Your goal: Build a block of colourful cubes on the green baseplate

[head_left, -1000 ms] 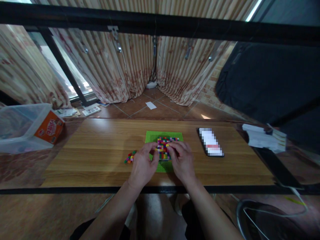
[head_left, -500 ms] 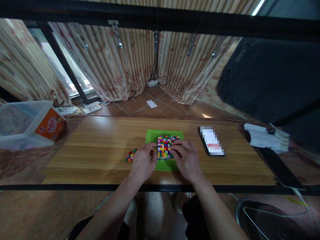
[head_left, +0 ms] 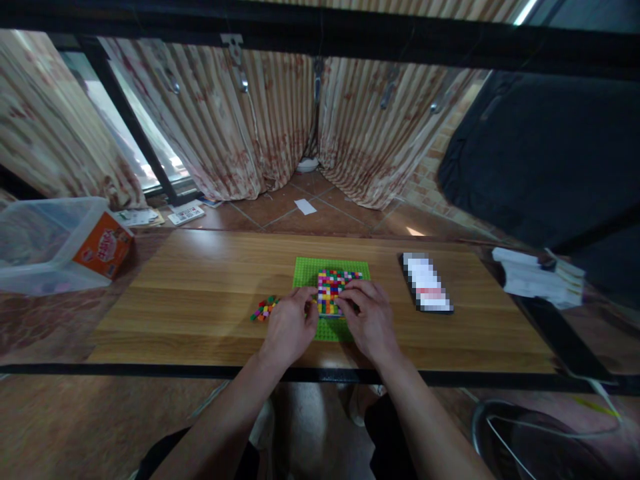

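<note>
A block of small multicoloured toy bricks (head_left: 329, 293) sits on a green studded baseplate (head_left: 306, 267). My right hand (head_left: 371, 321) reaches over the block's right part, thumb and forefinger pinched on a toy brick at its surface; the fingers mostly hide that brick. Along the block's left side, my left hand (head_left: 291, 325) has its fingers curled in towards the thumb. What it holds, if anything, is too small to make out. Just left of that hand lies a small pile of loose bricks (head_left: 264, 309), partly covered by it.
A phone (head_left: 426, 283) lies on the wooden table (head_left: 200, 300), right of the baseplate. Beyond the left end stands a clear plastic bin (head_left: 50, 243) with an orange label. Papers (head_left: 537, 275) and a dark flat device (head_left: 565, 337) with a cable are at the right edge.
My right fingertips have come slightly lower and closer onto the block's surface. The left hand keeps nearly the same place and curl. The whole view has shifted a little.
</note>
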{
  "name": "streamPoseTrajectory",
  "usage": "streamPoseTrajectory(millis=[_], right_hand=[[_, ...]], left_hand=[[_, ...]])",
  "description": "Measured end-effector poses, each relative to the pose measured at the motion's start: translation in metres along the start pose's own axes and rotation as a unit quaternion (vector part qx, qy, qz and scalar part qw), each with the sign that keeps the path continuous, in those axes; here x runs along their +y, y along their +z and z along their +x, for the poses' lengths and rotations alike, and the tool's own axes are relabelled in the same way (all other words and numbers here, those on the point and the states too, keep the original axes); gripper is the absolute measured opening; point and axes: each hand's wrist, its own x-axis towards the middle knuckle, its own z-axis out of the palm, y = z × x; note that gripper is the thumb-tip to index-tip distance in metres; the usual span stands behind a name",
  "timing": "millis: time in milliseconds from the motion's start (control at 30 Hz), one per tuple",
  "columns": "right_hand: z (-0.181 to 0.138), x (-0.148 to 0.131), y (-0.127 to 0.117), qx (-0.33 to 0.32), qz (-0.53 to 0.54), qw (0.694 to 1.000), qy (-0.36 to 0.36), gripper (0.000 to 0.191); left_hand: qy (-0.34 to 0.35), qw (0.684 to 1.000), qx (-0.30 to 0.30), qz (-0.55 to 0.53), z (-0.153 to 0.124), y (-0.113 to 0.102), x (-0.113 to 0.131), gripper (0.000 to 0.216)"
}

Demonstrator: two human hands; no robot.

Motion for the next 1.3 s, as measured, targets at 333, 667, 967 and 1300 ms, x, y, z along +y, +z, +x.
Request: streamPoseTrajectory(millis=[333,667,967,1300], right_hand=[[0.0,-0.002,-0.004,0.031,0.024,0.999,0.02,0.015],[0.003,-0.007,0.005,0.036,-0.022,0.994,0.099,0.032],[0.002,-0.005,0.014,0.05,-0.012,0.993,0.104,0.029],[0.003,-0.006,0.016,0.043,-0.006,0.993,0.113,0.027]], left_hand=[[0.008,1.0,0.006,0.0,0.0,0.0,-0.001,0.026],[0.001,1.0,0.005,0.015,0.0,0.0,0.0,0.025],[0.01,1.0,0.013,-0.002,0.0,0.002,-0.003,0.024],[0.011,1.0,0.018,-0.014,0.0,0.002,-0.002,0.025]])
